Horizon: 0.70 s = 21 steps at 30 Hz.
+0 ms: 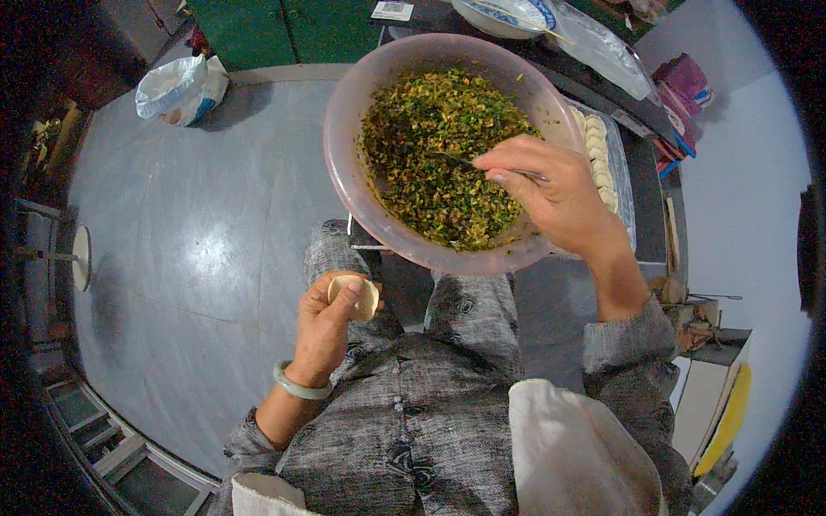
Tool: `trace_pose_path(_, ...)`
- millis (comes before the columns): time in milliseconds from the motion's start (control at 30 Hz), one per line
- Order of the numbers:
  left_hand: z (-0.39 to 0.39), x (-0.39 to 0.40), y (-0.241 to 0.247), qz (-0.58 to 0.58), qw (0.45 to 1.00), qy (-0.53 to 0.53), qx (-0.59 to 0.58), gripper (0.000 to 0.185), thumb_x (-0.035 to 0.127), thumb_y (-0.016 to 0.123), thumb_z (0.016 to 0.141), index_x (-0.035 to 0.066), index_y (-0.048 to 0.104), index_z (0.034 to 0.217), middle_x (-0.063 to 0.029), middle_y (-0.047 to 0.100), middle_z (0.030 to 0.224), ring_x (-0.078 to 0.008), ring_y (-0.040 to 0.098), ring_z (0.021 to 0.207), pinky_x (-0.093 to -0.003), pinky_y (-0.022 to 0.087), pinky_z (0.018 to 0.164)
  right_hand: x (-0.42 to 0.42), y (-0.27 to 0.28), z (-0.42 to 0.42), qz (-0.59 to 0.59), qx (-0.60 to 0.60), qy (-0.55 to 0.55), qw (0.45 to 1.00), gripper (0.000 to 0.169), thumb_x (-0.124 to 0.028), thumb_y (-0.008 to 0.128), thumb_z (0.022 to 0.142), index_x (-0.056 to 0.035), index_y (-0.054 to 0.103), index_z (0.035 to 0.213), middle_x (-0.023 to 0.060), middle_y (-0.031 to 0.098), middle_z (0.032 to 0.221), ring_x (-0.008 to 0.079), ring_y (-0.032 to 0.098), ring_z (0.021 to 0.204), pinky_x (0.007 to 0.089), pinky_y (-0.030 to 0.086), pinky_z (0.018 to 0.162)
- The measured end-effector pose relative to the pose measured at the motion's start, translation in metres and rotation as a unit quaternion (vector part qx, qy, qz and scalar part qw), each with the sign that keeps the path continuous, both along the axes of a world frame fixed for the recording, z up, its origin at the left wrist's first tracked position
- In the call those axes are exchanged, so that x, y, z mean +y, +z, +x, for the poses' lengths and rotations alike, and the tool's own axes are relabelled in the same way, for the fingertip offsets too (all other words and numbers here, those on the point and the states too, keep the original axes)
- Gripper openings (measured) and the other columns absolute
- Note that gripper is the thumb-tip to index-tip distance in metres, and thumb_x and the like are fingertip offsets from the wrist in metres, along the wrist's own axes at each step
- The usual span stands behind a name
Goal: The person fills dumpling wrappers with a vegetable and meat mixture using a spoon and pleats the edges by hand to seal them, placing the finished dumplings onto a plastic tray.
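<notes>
My left hand (330,316) pinches a round dough wrapper (362,300) between thumb and fingers, above my left thigh. The wrapper looks flat, with nothing on it. In my right hand (555,190) is a thin metal utensil, likely a spoon (530,174), whose far end dips into a chopped green and yellow filling (445,122). This filling lies in a large pinkish translucent plastic bowl (348,168) in front of my knees. My right hand reaches over the bowl's right side and covers part of its rim.
Right of the bowl, folded dumplings (597,155) line a clear plastic tray (623,187), partly hidden. Behind stand a blue-patterned bowl (503,26) with a chopstick across it and a clear plastic sheet or lid (603,55). A white bag (181,90) sits on the grey floor (193,193).
</notes>
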<state>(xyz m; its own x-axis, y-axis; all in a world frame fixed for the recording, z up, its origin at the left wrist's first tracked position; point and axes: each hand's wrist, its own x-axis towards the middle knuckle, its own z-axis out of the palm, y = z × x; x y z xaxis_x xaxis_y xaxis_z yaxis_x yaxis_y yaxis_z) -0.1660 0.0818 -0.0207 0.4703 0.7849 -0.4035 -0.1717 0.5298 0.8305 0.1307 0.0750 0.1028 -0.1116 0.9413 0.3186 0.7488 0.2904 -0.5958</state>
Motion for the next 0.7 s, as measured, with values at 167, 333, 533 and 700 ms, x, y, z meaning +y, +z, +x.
trace_pose_path(167,0.002,-0.001,-0.005,0.004,1.0,-0.014,-0.013,0.021,0.023,0.06,0.093,0.003,0.06,0.101,-0.0115,0.067,0.091,-0.0177,0.065,0.078,-0.029,0.052,0.068,0.005,-0.004,0.014,-0.066,-0.004,0.037,0.997,0.013,-0.005,0.06,0.086,0.0013,0.068,0.095,0.0118,0.066,0.093,0.0225,0.062,0.086,0.0318,0.049,0.078)
trace_pose_path(333,-0.002,-0.003,-0.015,-0.02,1.0,-0.014,-0.018,0.021,0.023,0.06,0.092,0.004,0.061,0.102,-0.0117,0.068,0.092,-0.0177,0.065,0.08,-0.0297,0.053,0.07,-0.013,0.014,0.03,-0.171,0.062,0.012,0.983,0.013,-0.004,0.06,0.086,0.0036,0.067,0.094,0.0107,0.066,0.092,0.0192,0.061,0.084,0.0302,0.048,0.076)
trace_pose_path(533,0.001,-0.003,-0.012,-0.014,0.999,-0.02,-0.023,0.021,0.022,0.061,0.092,0.003,0.062,0.102,-0.0118,0.068,0.093,-0.0178,0.065,0.081,-0.0302,0.053,0.072,-0.029,0.015,0.046,-0.217,0.156,-0.021,0.963,0.015,-0.006,0.058,0.089,0.0043,0.067,0.095,0.0081,0.062,0.088,0.0118,0.058,0.076,0.0247,0.047,0.069)
trace_pose_path(700,0.003,-0.005,-0.01,-0.013,0.999,-0.028,-0.027,0.022,0.022,0.061,0.092,0.002,0.062,0.102,-0.0118,0.068,0.093,-0.0178,0.065,0.081,-0.0306,0.053,0.072,-0.036,0.012,0.049,-0.237,0.209,-0.036,0.948,0.015,-0.008,0.057,0.091,0.0032,0.067,0.093,0.008,0.063,0.087,0.0112,0.058,0.072,0.0236,0.047,0.065)
